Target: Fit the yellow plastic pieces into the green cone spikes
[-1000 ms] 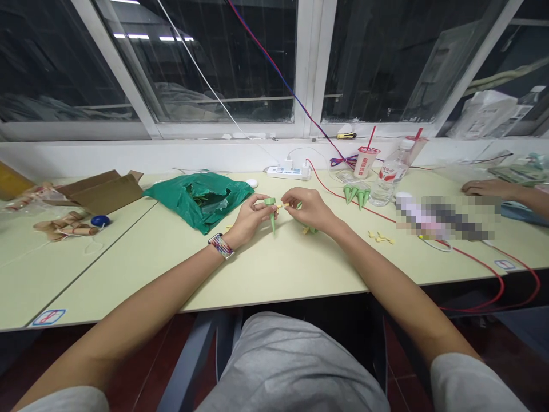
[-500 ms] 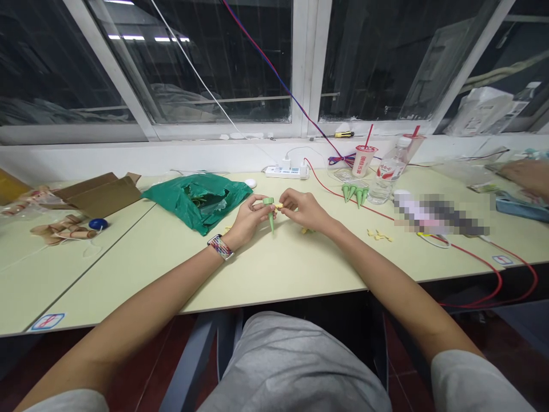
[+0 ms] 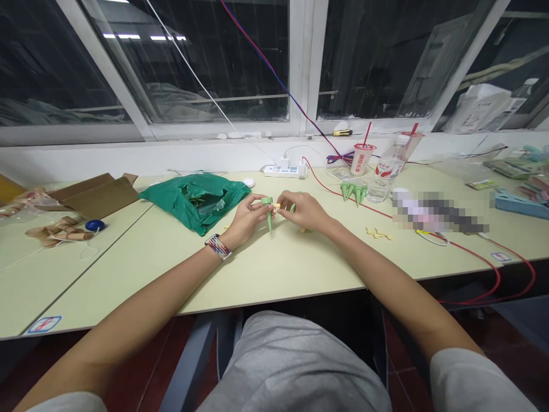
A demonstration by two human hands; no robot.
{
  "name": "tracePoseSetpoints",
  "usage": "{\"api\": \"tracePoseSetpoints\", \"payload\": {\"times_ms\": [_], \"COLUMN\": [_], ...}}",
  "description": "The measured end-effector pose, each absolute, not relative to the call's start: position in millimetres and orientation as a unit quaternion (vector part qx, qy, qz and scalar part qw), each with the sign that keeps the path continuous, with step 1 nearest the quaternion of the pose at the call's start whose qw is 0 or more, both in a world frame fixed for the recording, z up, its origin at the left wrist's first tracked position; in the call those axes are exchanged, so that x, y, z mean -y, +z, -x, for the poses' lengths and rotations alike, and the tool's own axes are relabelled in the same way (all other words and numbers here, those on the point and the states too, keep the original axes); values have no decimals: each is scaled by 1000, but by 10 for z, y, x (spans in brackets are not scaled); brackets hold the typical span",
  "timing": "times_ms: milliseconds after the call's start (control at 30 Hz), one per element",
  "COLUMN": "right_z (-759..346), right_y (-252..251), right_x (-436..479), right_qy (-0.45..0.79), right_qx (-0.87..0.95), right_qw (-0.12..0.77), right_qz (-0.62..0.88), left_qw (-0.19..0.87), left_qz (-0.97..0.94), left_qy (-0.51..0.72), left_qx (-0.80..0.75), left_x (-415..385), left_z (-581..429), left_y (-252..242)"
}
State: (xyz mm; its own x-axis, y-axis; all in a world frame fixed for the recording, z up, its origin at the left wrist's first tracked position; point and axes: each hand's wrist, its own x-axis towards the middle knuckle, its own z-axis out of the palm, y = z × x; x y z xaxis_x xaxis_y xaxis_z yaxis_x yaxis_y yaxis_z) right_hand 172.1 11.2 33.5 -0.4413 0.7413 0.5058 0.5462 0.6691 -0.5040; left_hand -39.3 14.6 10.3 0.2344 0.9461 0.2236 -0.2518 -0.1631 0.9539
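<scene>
My left hand (image 3: 247, 219) is closed around the top of a green spike (image 3: 269, 216), which hangs point down with its wider round end up. Between the two hands sits a small yellow plastic piece (image 3: 277, 207), beside the spike's upper part. My right hand (image 3: 303, 210) pinches at this piece with its fingertips. A bit of green (image 3: 292, 207) shows between the right thumb and fingers; whether it is held or lies behind is unclear. Under the right hand, yellow pieces (image 3: 303, 230) lie partly hidden on the table.
Several green spikes (image 3: 354, 192) stand by a water bottle (image 3: 383, 174) and a cup (image 3: 362, 159). More yellow pieces (image 3: 378, 233) lie to the right. A torn green bag (image 3: 195, 200), cardboard box (image 3: 96, 197) and wooden toy (image 3: 60, 232) are leftward. A red cable (image 3: 467, 252) crosses the right side.
My right fingers have shifted slightly around the yellow piece, and a bit of green now shows between them. The left hand keeps its hold on the spike. Another person's hand at far right has gone.
</scene>
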Motion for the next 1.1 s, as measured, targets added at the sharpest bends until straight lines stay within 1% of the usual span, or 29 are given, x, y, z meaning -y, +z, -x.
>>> {"api": "tracePoseSetpoints", "payload": {"times_ms": [133,200,333,467,600,700,867,967,1100], "right_z": [-1711,-1710,-1718,-1729,-1742,-1750,-1744,-1732,-1726], "right_y": [330,333,348,343,316,307,316,315,305], "right_x": [-107,-100,-79,-75,-89,-95,-83,-80,-76], "right_qy": [78,73,62,7,-51,-74,-70,-37,8], "right_qx": [845,842,856,864,884,878,877,876,874], "right_qw": [322,324,334,295,266,247,269,263,300], "right_qz": [419,426,389,408,381,404,392,403,382], "left_qw": [567,567,570,580,589,593,596,591,589], "left_qz": [-553,-553,-559,-553,-537,-541,-542,-554,-549], "left_qy": [528,530,524,519,524,516,513,502,510], "left_qx": [-305,-301,-296,-297,-299,-299,-297,-302,-302], "left_x": [-164,-170,-166,-135,-99,-80,-70,-65,-61], "left_z": [415,420,419,396,369,358,358,363,361], "left_y": [101,97,91,114,160,183,183,185,194]}}
